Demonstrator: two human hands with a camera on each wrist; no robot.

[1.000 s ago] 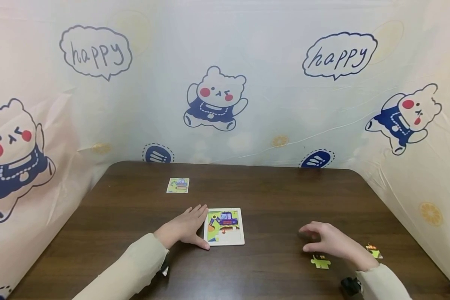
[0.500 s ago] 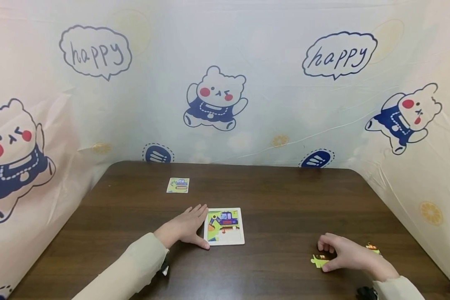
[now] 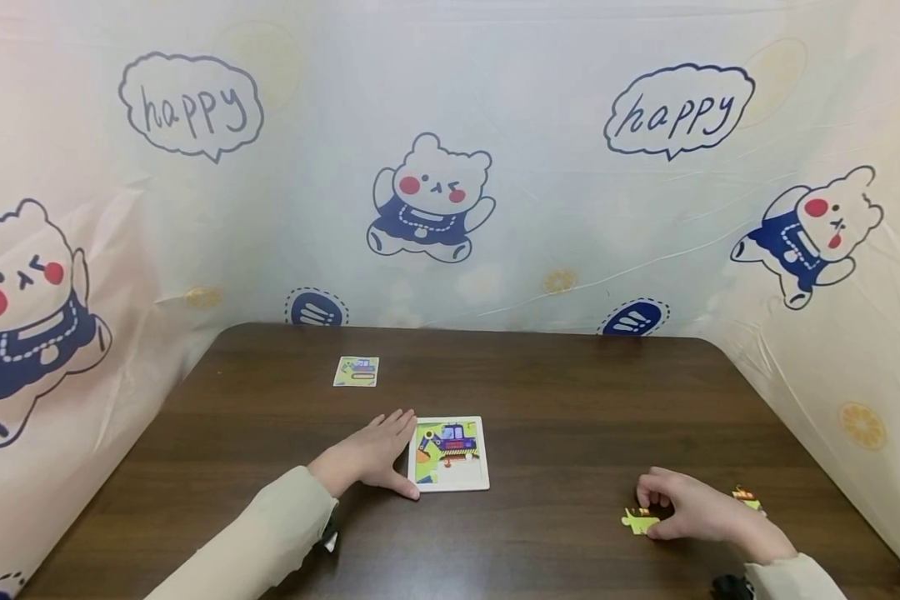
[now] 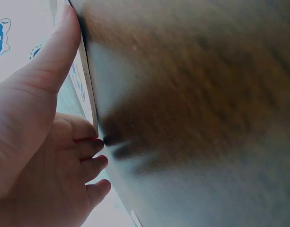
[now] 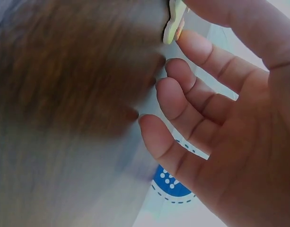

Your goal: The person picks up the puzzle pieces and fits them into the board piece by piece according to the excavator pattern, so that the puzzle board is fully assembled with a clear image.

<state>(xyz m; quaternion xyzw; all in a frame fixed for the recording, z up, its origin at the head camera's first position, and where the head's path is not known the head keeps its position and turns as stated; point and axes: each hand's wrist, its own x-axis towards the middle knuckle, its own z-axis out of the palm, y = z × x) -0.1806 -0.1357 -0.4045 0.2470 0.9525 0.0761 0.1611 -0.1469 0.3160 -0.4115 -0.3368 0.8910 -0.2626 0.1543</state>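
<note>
My left hand [image 3: 371, 454] lies with fingers extended along the left edge of a white-framed jigsaw puzzle tray [image 3: 450, 486], its thumb at the near corner. The tray holds part of a digger picture, with a bare white area at the lower right. In the left wrist view, the thumb and fingertips touch the tray's side. At the right, my right hand [image 3: 693, 508] pinches a green jigsaw piece [image 3: 636, 522] between thumb and forefinger at the tabletop. In the right wrist view, that piece shows edge-on at the top, and the other fingers curl loosely above the table.
Another jigsaw piece [image 3: 747, 498] lies beyond the right hand, partly hidden by it. A small picture card [image 3: 356, 372] of the digger lies toward the back left of the dark wooden table [image 3: 540, 392]. A printed curtain [image 3: 540, 167] surrounds the table.
My right hand has moved right and nearer to me, down onto the green piece, and its thumb and forefinger have closed on it. The left hand and the tray have stayed still.
</note>
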